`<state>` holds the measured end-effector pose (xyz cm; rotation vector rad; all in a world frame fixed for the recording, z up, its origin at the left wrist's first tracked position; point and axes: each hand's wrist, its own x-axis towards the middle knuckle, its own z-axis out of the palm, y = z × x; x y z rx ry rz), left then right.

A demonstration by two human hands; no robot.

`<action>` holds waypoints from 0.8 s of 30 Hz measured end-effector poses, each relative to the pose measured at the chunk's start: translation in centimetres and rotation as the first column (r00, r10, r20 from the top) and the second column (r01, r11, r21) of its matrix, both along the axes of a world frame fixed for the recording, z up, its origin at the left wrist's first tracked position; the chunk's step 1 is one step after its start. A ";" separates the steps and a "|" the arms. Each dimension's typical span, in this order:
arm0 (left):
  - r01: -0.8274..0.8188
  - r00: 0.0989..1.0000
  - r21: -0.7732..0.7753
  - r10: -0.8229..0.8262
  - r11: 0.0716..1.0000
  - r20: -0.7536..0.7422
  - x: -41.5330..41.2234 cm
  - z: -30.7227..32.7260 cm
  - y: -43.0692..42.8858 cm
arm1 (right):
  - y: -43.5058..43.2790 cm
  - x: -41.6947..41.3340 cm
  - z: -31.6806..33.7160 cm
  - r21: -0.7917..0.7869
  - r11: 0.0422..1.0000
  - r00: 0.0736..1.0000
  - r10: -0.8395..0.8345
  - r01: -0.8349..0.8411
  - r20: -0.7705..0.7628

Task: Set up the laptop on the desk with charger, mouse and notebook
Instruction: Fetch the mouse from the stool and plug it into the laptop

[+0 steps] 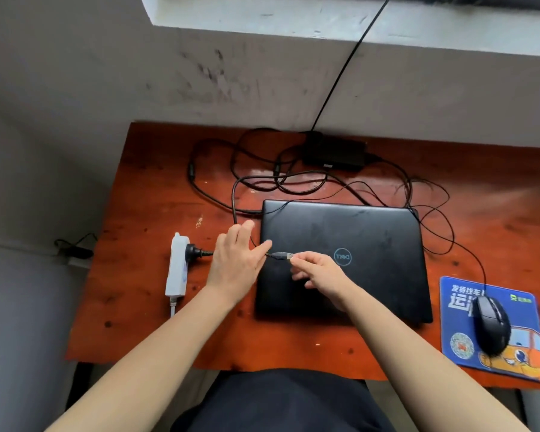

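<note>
Black closed laptop (371, 244); above it right hand (321, 275) pinches silver-tipped USB plug (282, 255); left hand (237, 260) straight-fingered at plug's 9 o'clock.

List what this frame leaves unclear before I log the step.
Head view only:
- Left hand: whether it pinches the cable behind the USB plug; its own fingers hide the contact.
- Laptop ports: sides hidden from above.
- Wall cable: its far end is cut off by the top edge.
- Mouse pad print: partly covered by the mouse.
</note>
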<state>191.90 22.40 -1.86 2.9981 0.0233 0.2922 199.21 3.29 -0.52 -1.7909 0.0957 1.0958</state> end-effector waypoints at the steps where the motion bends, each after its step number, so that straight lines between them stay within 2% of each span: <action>1: 0.016 1.000 0.024 -0.016 1.000 -0.009 0.3 -0.1 -0.1 | -0.1 0.5 -0.1 0.003 1.000 1.000 0.008 -0.008 -0.002; 5: 0.149 0.988 -0.002 -0.149 0.989 -0.043 0.5 -2.1 0.1 | -0.4 1.8 -1.1 -0.002 0.999 0.999 0.033 -0.033 -0.009; 7: 0.132 0.983 -0.039 -0.136 0.990 -0.122 0.0 -3.0 0.0 | -0.3 1.8 -2.0 -0.039 0.997 0.997 0.061 -0.059 0.050; 9: -0.110 0.967 -0.203 0.057 0.973 -0.250 -0.5 -3.3 -0.4 | -0.3 1.5 -3.4 -0.115 0.990 0.984 0.102 -0.086 0.149; 10: -0.301 0.917 -0.285 0.194 0.910 -0.350 -0.8 -3.7 -0.6 | -0.2 1.1 -4.1 -0.159 0.983 0.970 0.126 -0.094 0.205; 11: -0.488 0.840 -0.370 0.310 0.790 -0.446 -0.8 -3.9 -0.7 | -0.2 0.7 -4.5 -0.206 0.973 0.950 0.159 -0.105 0.267; 12: -0.632 0.762 -0.475 0.380 0.612 -0.525 -0.6 -3.9 -0.8 | -0.3 0.3 -4.7 -0.256 0.959 0.922 0.204 -0.121 0.330; 14: -0.753 0.645 -0.628 0.409 0.197 -0.645 0.2 -3.8 -1.2 | -0.3 -0.3 -4.7 -0.326 0.937 0.863 0.265 -0.125 0.431; 15: -0.757 0.619 -0.651 0.390 0.063 -0.682 0.8 -3.8 -1.4 | -0.6 -0.4 -4.7 -0.338 0.935 0.845 0.261 -0.102 0.467; 16: -0.752 0.612 -0.659 0.382 0.010 -0.693 1.3 -4.1 -1.4 | -1.0 -0.5 -4.8 -0.345 0.936 0.835 0.247 -0.073 0.493; 24: -0.795 0.564 -0.599 0.484 0.098 -0.669 2.0 -4.4 -2.6 | -4.0 0.5 -4.7 -0.435 0.900 0.773 0.274 0.004 0.572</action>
